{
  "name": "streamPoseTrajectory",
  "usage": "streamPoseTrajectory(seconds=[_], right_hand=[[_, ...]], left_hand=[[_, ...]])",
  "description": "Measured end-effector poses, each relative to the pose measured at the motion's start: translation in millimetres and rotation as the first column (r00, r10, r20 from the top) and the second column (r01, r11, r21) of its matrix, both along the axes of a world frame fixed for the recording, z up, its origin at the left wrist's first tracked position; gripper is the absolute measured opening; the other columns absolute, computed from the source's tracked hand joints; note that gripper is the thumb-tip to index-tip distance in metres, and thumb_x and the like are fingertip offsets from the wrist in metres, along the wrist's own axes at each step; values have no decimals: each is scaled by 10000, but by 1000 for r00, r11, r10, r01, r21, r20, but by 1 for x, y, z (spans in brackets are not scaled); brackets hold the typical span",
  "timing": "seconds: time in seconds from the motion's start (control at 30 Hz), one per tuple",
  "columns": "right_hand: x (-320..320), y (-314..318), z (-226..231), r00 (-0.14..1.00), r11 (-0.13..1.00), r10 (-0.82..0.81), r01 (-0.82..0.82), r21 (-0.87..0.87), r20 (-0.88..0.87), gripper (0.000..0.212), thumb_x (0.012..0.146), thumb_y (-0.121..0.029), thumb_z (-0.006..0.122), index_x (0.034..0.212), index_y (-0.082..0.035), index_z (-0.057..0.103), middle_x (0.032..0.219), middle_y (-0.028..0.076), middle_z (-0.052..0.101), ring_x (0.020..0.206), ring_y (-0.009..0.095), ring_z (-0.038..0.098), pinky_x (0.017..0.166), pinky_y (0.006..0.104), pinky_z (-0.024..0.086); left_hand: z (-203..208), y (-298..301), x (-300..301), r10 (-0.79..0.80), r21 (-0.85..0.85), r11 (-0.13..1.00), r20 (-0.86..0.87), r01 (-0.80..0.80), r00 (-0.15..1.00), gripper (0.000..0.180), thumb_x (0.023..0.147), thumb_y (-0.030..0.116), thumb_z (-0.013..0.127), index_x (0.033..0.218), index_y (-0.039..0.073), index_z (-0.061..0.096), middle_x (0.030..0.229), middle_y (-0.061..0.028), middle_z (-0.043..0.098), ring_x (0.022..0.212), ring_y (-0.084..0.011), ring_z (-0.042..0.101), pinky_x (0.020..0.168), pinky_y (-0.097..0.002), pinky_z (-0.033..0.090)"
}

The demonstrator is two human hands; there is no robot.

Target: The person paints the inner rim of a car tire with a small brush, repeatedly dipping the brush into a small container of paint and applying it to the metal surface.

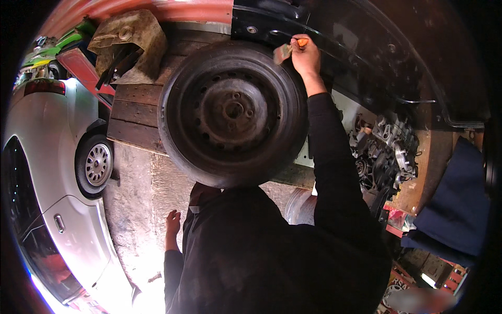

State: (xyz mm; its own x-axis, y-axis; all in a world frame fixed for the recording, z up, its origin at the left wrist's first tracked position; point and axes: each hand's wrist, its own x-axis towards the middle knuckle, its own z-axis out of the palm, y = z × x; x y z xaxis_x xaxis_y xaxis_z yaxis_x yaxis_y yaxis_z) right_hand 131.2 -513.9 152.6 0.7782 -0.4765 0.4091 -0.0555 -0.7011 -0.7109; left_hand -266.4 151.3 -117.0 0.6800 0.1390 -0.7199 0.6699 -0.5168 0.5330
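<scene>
A car wheel (238, 112), a black tyre on a dark, dusty steel rim, lies face up in front of me. My right hand (306, 58) is closed round a paintbrush (283, 53) with an orange handle. Its flat bristles point left, over the tyre's far right edge; whether they touch the rubber I cannot tell. Down at my left side hangs my left hand (173, 221), with loosely bent fingers and nothing visible in it, away from the wheel.
Wooden planks (137, 115) run under the wheel, with a dirty cut container (128, 39) holding dark tools. A silver car (65, 172) stands left. Black body panels (345, 36) rise at the far right, above metal engine parts (389, 146). Dark blue cloth (452, 199) hangs right.
</scene>
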Motion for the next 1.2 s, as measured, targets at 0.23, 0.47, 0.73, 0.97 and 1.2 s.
streamPoseTrajectory(seconds=[0.23, 0.47, 0.73, 0.97, 1.2], right_hand=[[29, 6, 8, 988, 993, -76, 63, -104, -131, 179, 957, -234, 736, 1082, -109, 706, 963, 116, 759, 895, 257, 755, 779, 397, 573], [14, -19, 5, 993, 1000, 16, -16, 3, -113, 142, 966, -226, 720, 1065, -126, 733, 996, 95, 771, 932, 252, 743, 843, 381, 566], [-8, 1, 27, 862, 914, 173, -321, -248, -477, 158, 984, -252, 690, 1125, -192, 730, 1114, 118, 757, 1041, 333, 737, 891, 438, 577], [8, 45, 54, 915, 639, 371, -374, 672, 157, 243, 1042, -220, 661, 1196, -37, 618, 1151, 185, 747, 940, 289, 768, 785, 373, 654], [0, 4, 25, 981, 963, -151, 119, -242, -118, 165, 966, -238, 678, 1100, -154, 726, 924, 133, 773, 872, 333, 759, 810, 438, 568]], left_hand=[[3, 11, -24, 28, 35, 999, 19, -29, 999, 478, 984, 303, 684, 1360, 13, 630, 1107, -168, 752, 906, -224, 717, 830, -374, 563], [6, 1, -21, -70, 85, 994, -20, 72, 997, 500, 975, 334, 682, 1355, 13, 633, 1050, -178, 747, 901, -231, 719, 825, -373, 563], [-4, 6, 1, -4, -25, 1000, 17, 4, 1000, 500, 978, 317, 678, 1356, -5, 629, 1111, -197, 746, 892, -217, 707, 834, -370, 561], [-16, 16, 26, -22, 7, 1000, 89, 21, 996, 485, 980, 322, 690, 1350, 12, 643, 1182, -208, 736, 1089, -301, 704, 950, -416, 542], [-5, 1, 7, 87, 26, 996, 67, -89, 994, 477, 977, 324, 692, 1343, 21, 650, 1204, -202, 737, 1156, -325, 689, 991, -417, 526]])
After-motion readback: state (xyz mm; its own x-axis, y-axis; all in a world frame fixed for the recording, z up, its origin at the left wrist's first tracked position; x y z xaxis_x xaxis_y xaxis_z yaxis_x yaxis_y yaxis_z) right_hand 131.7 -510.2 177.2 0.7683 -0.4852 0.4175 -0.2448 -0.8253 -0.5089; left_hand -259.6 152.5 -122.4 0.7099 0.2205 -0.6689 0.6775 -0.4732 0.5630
